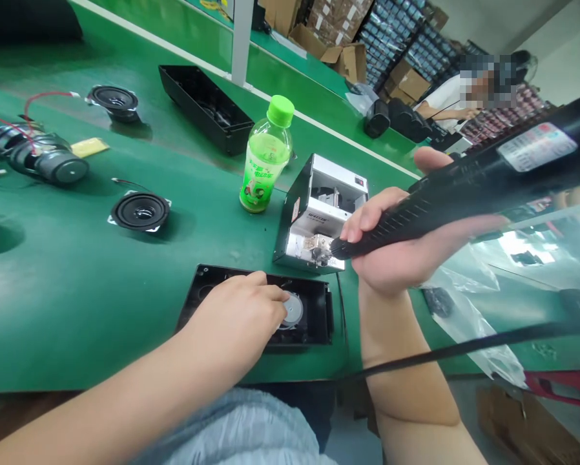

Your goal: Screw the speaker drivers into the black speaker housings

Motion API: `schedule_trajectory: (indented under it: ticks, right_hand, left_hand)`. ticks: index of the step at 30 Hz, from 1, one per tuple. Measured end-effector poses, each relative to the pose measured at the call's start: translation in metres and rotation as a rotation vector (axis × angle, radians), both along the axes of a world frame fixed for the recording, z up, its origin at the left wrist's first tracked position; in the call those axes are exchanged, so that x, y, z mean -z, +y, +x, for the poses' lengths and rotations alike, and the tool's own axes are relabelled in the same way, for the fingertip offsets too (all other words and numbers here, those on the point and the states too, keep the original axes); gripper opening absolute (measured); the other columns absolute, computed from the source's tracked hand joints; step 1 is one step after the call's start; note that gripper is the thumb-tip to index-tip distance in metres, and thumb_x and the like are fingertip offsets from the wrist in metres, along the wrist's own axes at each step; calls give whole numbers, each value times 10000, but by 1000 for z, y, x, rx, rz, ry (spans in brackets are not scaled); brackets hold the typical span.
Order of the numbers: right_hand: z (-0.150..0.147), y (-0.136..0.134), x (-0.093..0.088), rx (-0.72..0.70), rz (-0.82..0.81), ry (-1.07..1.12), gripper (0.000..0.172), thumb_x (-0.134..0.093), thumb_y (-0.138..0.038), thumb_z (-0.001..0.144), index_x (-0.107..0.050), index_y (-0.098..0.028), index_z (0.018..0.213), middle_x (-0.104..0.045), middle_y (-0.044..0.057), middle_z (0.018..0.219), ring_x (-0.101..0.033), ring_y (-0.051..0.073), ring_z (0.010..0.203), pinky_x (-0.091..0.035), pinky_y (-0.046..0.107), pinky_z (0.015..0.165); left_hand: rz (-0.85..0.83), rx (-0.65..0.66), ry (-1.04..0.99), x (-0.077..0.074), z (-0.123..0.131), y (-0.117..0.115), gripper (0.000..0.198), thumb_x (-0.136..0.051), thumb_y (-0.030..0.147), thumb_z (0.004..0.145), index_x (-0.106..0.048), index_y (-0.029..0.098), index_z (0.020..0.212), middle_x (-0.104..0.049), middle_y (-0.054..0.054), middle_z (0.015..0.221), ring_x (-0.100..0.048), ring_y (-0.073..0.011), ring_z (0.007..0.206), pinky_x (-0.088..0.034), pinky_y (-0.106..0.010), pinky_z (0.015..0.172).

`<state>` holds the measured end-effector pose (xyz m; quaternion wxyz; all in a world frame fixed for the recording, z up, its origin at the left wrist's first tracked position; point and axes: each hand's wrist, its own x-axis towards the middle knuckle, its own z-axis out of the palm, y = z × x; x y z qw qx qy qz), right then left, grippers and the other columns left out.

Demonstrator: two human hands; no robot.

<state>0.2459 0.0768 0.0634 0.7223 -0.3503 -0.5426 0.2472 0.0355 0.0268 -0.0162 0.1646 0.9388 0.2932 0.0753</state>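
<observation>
My left hand (pixel 236 320) rests inside a black plastic speaker housing (pixel 314 323), its fingertips on a round speaker driver (pixel 292 310) that shows a silver back. My right hand (pixel 391 248) grips a black electric screwdriver (pixel 445 194) across the palm. The screwdriver's tip sits at the screw outlet of a silver-and-black screw feeder (pixel 319 213) on the green bench (pixel 77 310). Its black cord runs down past my right forearm.
A green-capped drink bottle (pixel 267 155) stands beyond the feeder. Loose speakers (pixel 139 212) and a wired speaker pile (pixel 38 155) lie left, near another black housing (pixel 205 106). A plastic bag (pixel 464 316) hangs at the bench's right edge. A co-worker (pixel 445 100) sits far right.
</observation>
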Motion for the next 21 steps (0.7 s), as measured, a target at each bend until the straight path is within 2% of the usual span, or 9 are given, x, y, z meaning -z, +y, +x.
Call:
schedule_trajectory:
  ticks: [5,8,9,11,15,19,21]
  right_hand:
    - [-5,-14,-8,43,27,77,697,-518,-892,935,-744,-285,1194,-555,-85,506,-435,154,294,-321,300,265]
    - [-10,-48,-19,28,-27,77,705,-505,-906,931,-736,-312,1231,-604,-78,551,-485,157,332,-426,309,319]
    - [-13,-62,-22,7,-86,61,670,-522,-881,945,-736,-327,1255,-638,-69,587,-534,164,375,-490,323,373]
    - [-19,-90,-22,11,-119,59,569,-542,-795,994,-743,-347,1281,-668,-63,627,-571,164,425,-536,331,436]
    - [-31,-124,-8,-15,-158,125,518,-514,-746,1037,-741,-362,1301,-699,-41,650,-598,188,466,-567,377,500]
    - [-33,-127,9,-115,-194,81,351,-596,-620,1056,-736,-362,1248,-726,-19,690,-640,216,498,-601,432,532]
    - [-34,-124,15,-130,-190,66,356,-585,-642,1053,-726,-340,1179,-728,-12,701,-650,220,505,-616,451,551]
  left_hand:
    - [2,-5,8,-4,2,5,186,-734,126,955,-864,250,904,-869,19,1219,-672,-220,889,-476,-397,730]
    - [0,0,8,-5,1,8,208,-729,106,939,-858,257,878,-876,16,1159,-670,-219,885,-471,-387,727]
    - [-2,3,8,-6,1,9,216,-728,99,931,-851,259,853,-877,15,1132,-668,-221,881,-470,-383,726]
    - [-11,9,6,-7,1,13,228,-731,92,914,-837,262,806,-876,9,1082,-661,-224,870,-471,-374,725]
    - [-39,8,-17,-10,2,18,232,-715,102,923,-852,269,840,-862,-21,1037,-657,-213,876,-497,-345,776]
    - [-51,10,-59,-13,3,18,225,-718,111,925,-843,261,813,-855,-39,1001,-646,-222,872,-502,-346,796]
    - [-49,3,-95,-13,3,17,238,-717,121,933,-825,256,770,-851,-39,976,-627,-222,844,-490,-347,776]
